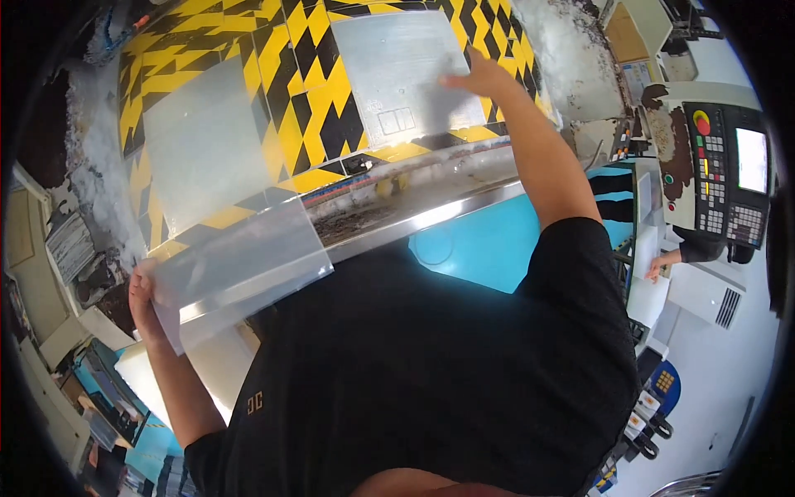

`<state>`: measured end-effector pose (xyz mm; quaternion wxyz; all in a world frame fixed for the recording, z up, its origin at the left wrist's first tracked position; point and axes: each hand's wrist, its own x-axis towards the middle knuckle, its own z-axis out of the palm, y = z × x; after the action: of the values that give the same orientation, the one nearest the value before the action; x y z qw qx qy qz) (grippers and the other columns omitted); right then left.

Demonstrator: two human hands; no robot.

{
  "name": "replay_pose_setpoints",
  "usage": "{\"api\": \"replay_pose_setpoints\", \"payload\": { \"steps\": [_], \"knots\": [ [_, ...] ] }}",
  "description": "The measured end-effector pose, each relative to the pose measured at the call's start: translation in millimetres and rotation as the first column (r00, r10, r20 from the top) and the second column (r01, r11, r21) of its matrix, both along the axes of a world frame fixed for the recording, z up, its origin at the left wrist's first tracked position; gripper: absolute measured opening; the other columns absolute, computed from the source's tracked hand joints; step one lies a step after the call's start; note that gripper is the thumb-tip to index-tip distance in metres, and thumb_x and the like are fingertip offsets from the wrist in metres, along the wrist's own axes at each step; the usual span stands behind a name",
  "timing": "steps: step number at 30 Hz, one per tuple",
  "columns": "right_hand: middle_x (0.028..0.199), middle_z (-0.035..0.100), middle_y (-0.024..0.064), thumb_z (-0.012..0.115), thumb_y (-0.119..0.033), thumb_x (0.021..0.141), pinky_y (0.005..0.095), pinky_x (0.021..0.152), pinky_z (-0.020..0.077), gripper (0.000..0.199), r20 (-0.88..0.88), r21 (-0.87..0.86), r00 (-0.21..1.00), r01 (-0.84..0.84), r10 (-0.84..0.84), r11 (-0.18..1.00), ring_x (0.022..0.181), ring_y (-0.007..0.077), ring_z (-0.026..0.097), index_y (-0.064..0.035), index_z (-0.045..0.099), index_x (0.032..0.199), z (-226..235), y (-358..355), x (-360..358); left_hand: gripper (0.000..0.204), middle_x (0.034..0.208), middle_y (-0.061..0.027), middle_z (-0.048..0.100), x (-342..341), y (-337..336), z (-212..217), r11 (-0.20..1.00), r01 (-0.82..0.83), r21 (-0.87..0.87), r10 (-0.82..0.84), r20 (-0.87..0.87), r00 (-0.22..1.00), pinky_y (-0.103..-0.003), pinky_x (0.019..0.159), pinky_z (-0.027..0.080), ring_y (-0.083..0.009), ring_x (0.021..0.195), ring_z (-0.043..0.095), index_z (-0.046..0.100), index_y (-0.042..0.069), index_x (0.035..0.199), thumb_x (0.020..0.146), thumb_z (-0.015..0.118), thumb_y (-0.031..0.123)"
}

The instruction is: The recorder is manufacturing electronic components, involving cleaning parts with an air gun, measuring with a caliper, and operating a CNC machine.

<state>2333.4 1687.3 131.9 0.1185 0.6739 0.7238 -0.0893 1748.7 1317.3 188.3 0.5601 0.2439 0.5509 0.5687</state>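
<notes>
left hand (144, 291) grips a clear sheet (248, 247) by its edge, right hand (484, 79) spread freely above a grey panel (393, 70).

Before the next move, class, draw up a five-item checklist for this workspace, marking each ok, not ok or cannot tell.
1. Left hand gripping the clear sheet: ok, at its left end.
2. Clear sheet wholly over the striped surface: not ok, it extends past the near edge.
3. Right hand free of any load: ok, fingers spread.
4. Right hand touching the right grey panel: cannot tell.
5. Other person's hand away from the striped surface: ok, far right.
</notes>
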Motion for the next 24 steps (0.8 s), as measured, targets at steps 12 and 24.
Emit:
{"api": "replay_pose_setpoints", "payload": {
  "steps": [12, 24],
  "knots": [
    [0.101, 0.062, 0.0049, 0.062, -0.03, 0.094, 0.0292, 0.07, 0.0513, 0.043, -0.766, -0.642, 0.339, -0.453, -0.547, 0.618, 0.082, 0.0132, 0.061, -0.0113, 0.049, 0.131, 54, -120, -261, 0.028, 0.09, -0.0007, 0.062, -46, 83, -5, 0.956, 0.273, 0.104, -0.28, 0.063, 0.958, -0.025, 0.07, 0.045, -0.0102, 0.079, 0.057, 0.061, 0.004, 0.118, 0.094, 0.056, 0.016],
    [0.089, 0.065, 0.0082, 0.07, -0.014, 0.087, 0.0289, 0.065, 0.0526, 0.035, -0.773, -0.608, 0.371, -0.199, -0.515, 0.769, 0.074, 0.016, 0.064, -0.0029, 0.051, 0.114, -43, -114, -351, 0.047, 0.118, -0.0101, 0.065, -111, 100, -77, 0.851, 0.159, -0.501, -0.505, -0.863, -0.018, -0.044, 0.087, 0.052, -0.0305, 0.106, 0.063, 0.056, 0.012, 0.128, 0.085, 0.066, 0.026]
  ]
}}
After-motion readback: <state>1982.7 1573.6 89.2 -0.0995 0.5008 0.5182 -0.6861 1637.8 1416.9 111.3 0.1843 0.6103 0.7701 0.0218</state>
